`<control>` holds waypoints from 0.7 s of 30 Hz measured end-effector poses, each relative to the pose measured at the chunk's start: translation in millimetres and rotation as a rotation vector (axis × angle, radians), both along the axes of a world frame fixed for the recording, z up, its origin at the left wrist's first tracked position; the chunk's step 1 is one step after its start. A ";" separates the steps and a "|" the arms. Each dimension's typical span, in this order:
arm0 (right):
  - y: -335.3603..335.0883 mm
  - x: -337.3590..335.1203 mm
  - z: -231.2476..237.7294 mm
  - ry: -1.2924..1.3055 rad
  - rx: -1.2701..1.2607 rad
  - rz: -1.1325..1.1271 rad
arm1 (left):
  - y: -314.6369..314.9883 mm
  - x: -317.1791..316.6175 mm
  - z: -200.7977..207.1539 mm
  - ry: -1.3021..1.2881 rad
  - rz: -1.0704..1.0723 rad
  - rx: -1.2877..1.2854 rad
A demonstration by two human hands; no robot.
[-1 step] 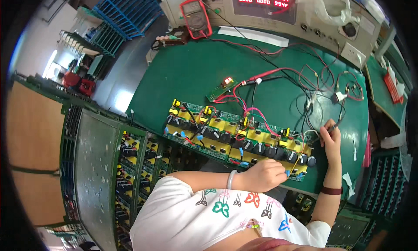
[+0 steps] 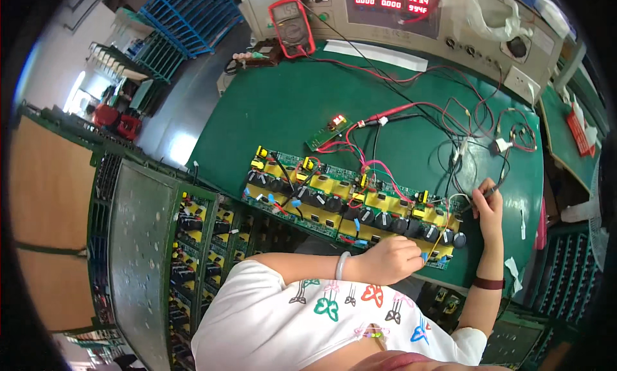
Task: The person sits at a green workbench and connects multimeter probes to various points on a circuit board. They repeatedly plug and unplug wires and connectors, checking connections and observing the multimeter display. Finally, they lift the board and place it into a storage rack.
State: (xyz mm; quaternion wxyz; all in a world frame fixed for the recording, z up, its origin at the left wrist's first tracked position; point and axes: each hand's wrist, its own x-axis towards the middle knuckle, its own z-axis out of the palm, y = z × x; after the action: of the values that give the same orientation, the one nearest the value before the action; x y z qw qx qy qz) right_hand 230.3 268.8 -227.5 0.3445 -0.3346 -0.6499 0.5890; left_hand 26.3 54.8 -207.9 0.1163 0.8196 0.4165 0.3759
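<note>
A long row of green circuit boards (image 2: 331,184) with yellow parts and black capacitors lies along the bench's near edge. My left hand (image 2: 395,260) is curled closed at the boards' front right edge, beside a blue wire terminal; whatever its fingers hold is hidden. Just past the boards' right end, my right hand (image 2: 488,200) pinches a black cable (image 2: 506,171) leading up toward a white connector (image 2: 501,145). A thin white wire (image 2: 459,195) runs between that hand and the boards. Pink and red wires (image 2: 385,167) join the boards to a small green display board (image 2: 328,133) with lit red digits.
A red multimeter (image 2: 291,27) leans against a grey instrument panel (image 2: 392,33) with lit red readouts. Red and black test leads (image 2: 402,107) cross the green bench (image 2: 257,107). A metal rack (image 2: 193,242) of similar boards stands at lower left, and blue racks (image 2: 186,17) stand beyond.
Some red digits on the instrument panel's readout differ. Both hands and the boards stay in place; the whole view has shifted very slightly.
</note>
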 end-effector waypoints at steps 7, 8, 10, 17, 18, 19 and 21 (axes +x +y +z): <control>-2.8 -3.3 3.5 0.044 0.015 -0.031 | -1.3 1.5 -0.5 -0.014 0.027 0.016; -3.0 -6.9 6.2 0.060 0.038 -0.043 | -0.1 0.6 -0.6 -0.009 0.028 0.024; -11.6 -11.2 7.0 0.041 0.045 -0.063 | 1.6 1.4 -2.9 -0.022 0.011 0.017; -20.7 -28.2 7.0 -0.018 0.046 0.006 | 4.9 -0.8 0.6 -0.049 -0.006 0.010; -19.3 -27.4 5.9 -0.013 0.038 0.016 | 5.2 0.5 1.6 -0.072 -0.001 0.027; -19.6 -29.9 6.8 0.005 0.085 0.027 | 5.0 1.1 -1.6 -0.078 0.009 0.028; -21.0 -31.1 7.1 -0.028 0.089 0.053 | 4.1 -1.4 -0.2 -0.046 0.001 0.010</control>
State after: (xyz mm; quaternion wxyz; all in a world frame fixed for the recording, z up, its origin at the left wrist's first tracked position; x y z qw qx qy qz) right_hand 199.2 247.8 -220.3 0.3343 -0.3098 -0.6888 0.5638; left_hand 24.9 58.9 -208.2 0.1215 0.8112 0.4121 0.3967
